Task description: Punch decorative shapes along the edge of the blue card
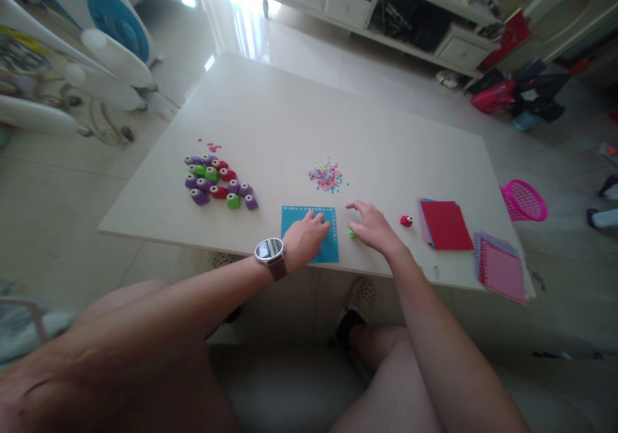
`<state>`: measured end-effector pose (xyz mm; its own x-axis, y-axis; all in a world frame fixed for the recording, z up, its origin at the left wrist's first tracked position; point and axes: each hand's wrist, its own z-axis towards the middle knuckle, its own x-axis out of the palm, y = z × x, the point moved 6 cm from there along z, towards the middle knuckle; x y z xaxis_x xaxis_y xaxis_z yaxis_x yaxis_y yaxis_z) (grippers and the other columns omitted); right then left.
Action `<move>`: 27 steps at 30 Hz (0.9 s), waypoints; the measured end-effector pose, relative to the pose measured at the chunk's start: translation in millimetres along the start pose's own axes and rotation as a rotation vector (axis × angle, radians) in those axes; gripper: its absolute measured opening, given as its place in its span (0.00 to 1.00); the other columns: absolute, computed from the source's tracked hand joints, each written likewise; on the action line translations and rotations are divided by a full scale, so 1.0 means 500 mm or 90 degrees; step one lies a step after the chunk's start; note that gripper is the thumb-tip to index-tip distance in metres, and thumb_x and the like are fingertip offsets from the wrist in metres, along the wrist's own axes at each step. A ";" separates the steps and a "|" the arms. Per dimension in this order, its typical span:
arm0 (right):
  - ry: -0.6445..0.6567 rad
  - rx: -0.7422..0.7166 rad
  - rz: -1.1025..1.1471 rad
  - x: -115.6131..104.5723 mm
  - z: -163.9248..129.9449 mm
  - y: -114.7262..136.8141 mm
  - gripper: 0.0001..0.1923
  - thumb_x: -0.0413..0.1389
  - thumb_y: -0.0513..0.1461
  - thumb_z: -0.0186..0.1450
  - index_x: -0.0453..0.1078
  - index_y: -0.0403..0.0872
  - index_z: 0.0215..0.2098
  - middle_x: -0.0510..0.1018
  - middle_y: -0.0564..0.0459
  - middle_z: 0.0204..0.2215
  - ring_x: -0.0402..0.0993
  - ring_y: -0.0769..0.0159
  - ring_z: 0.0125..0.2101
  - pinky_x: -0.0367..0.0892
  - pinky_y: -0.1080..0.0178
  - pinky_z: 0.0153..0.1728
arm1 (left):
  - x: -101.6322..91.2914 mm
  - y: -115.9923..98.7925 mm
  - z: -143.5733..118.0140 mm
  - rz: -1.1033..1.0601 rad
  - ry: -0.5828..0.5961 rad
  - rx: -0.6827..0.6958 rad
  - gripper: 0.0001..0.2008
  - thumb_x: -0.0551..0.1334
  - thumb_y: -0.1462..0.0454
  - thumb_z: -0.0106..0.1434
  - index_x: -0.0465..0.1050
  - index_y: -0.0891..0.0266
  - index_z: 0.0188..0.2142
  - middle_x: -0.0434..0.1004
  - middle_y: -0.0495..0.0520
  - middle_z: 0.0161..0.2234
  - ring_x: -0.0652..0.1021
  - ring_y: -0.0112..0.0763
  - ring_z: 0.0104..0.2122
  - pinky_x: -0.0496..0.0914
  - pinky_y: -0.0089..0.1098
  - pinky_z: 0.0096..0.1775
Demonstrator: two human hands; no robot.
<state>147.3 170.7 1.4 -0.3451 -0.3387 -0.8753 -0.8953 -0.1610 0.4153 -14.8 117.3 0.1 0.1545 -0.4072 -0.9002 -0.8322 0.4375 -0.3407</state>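
My left hand (306, 235), with a watch (270, 251) at its wrist, lies on a blue sheet of paper (327, 253), fingers stretched out. Small punched holes run along the sheet's top edge and down its right edge. To the right of the sheet, my right hand (371, 225) is spread, thumb and fingers apart. A small green craft punch (352, 233) sits under its thumb side, partly covered; whether they touch I cannot tell. Beyond the sheet is a pile of colourful paper bits (326, 175). A red craft punch (406, 221) stands right of my right hand.
Several purple, green and red craft punches (211, 174) are grouped at the table's left, with red paper bits (213, 147) behind them. Stacked red sheets (447, 225) and pink punched sheets (502, 269) lie at the right. A pink basket (525, 200) is past the table's (290, 118) right edge.
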 end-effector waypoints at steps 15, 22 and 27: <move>0.079 0.067 -0.139 -0.001 -0.013 -0.039 0.16 0.55 0.27 0.61 0.78 0.48 0.40 0.84 0.47 0.44 0.79 0.58 0.45 0.68 0.62 0.46 | 0.002 0.005 0.001 0.005 -0.011 0.004 0.14 0.69 0.66 0.64 0.72 0.60 0.48 0.73 0.62 0.53 0.71 0.49 0.56 0.80 0.41 0.46; 0.031 0.214 -0.229 -0.040 -0.027 -0.095 0.10 0.57 0.33 0.63 0.80 0.48 0.37 0.84 0.41 0.44 0.81 0.51 0.44 0.71 0.57 0.40 | 0.003 0.005 0.003 0.003 -0.004 0.005 0.14 0.70 0.66 0.64 0.72 0.60 0.47 0.73 0.61 0.53 0.72 0.49 0.56 0.80 0.41 0.46; 0.056 0.312 -0.237 -0.065 -0.046 -0.150 0.11 0.58 0.41 0.64 0.83 0.47 0.36 0.84 0.37 0.42 0.82 0.49 0.42 0.73 0.55 0.40 | 0.002 0.005 0.001 -0.001 -0.002 0.005 0.12 0.67 0.68 0.64 0.72 0.60 0.46 0.73 0.61 0.53 0.72 0.48 0.56 0.80 0.41 0.47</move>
<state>232.4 172.4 4.6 0.0205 -0.4208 -0.9069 -0.9835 0.1547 -0.0939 -16.4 118.2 -1.9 0.1572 -0.4049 -0.9007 -0.8275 0.4438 -0.3439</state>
